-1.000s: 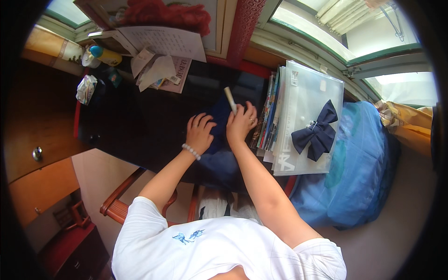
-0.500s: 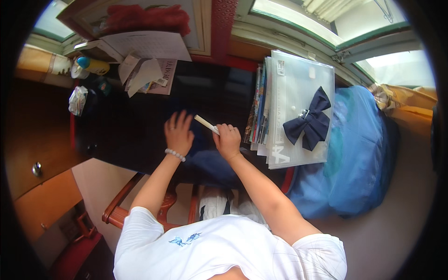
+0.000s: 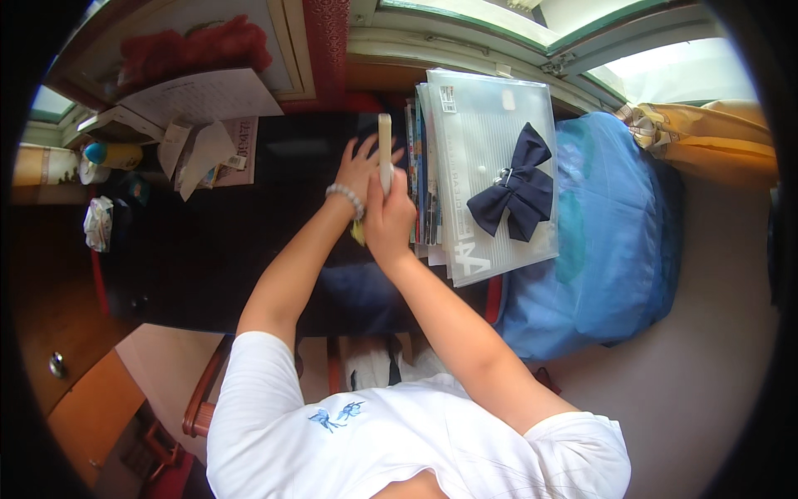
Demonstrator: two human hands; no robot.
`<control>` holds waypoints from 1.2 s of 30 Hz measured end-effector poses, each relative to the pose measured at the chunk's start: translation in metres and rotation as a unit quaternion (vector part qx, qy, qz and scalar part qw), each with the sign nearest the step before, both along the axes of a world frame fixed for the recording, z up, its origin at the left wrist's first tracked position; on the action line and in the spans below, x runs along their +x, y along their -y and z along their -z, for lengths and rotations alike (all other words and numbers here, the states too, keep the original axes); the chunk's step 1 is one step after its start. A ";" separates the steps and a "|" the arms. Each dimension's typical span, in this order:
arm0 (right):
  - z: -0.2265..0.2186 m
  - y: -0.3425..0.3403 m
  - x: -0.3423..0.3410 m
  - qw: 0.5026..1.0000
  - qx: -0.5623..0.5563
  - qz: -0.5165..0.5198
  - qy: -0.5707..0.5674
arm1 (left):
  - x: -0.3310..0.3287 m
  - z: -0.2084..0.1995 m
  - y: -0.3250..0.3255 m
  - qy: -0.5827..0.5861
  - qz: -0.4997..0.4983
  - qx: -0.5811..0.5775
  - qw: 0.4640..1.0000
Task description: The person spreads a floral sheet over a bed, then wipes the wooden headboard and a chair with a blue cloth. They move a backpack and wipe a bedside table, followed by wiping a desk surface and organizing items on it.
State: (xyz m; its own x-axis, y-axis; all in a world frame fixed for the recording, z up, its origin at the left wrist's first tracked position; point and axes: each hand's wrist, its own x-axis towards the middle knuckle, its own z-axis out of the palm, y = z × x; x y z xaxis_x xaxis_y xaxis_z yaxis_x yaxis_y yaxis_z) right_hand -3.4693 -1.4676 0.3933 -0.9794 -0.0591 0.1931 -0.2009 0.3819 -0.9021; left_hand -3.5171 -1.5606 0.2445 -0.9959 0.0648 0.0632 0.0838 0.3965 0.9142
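Observation:
My right hand (image 3: 391,220) is closed around a slim cream stick (image 3: 385,143), which looks like a closed folding fan. The stick points away from me, its far end rising above the fist. Something yellow, perhaps a tassel, hangs below (image 3: 357,233) at the left of that hand. My left hand (image 3: 359,173), with a pale bead bracelet (image 3: 346,198) at the wrist, is just beyond and left of the right hand. Its fingers are spread and empty, passing partly behind the stick. Both hands are over the dark desk (image 3: 241,266).
To the right are stacked books (image 3: 428,179) and a translucent file case (image 3: 490,108) bearing a navy bow (image 3: 519,183). A blue cloth-covered object (image 3: 607,249) stands beyond. Papers (image 3: 204,158), a yellow bottle (image 3: 116,155) and a tissue pack (image 3: 98,224) lie at left.
My left hand has moved right and away from me, up to the stick. The stick has swung from leaning left to nearly straight ahead. The view has shifted to the right.

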 end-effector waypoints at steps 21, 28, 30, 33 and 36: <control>-0.011 0.004 -0.023 0.953 0.240 -0.093 -0.162 | 0.277 -0.065 -0.009 0.075 -0.140 -0.508 0.847; -0.066 -0.179 -0.044 0.916 0.393 0.070 -0.046 | 0.249 -0.118 -0.053 0.123 -0.063 -0.089 0.986; -0.048 -0.213 -0.050 0.922 0.382 0.029 -0.056 | 0.202 -0.142 -0.059 0.068 -0.159 0.035 0.984; -0.030 -0.256 -0.068 0.959 0.259 -0.042 -0.103 | 0.113 -0.199 -0.066 -0.119 -0.209 0.043 0.970; -0.081 -0.256 -0.033 0.976 0.171 -0.062 -0.121 | 0.053 -0.243 -0.072 -0.141 -0.157 0.072 0.975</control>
State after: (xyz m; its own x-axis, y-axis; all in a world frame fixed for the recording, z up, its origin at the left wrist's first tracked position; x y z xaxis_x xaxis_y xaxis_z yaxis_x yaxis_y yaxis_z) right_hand -3.5020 -1.2121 0.4748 -0.8887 -0.2756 0.3664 -0.4561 0.6122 -0.6458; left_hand -3.4637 -1.4889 0.4870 -0.9068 -0.2701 0.3237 0.2357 0.3118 0.9204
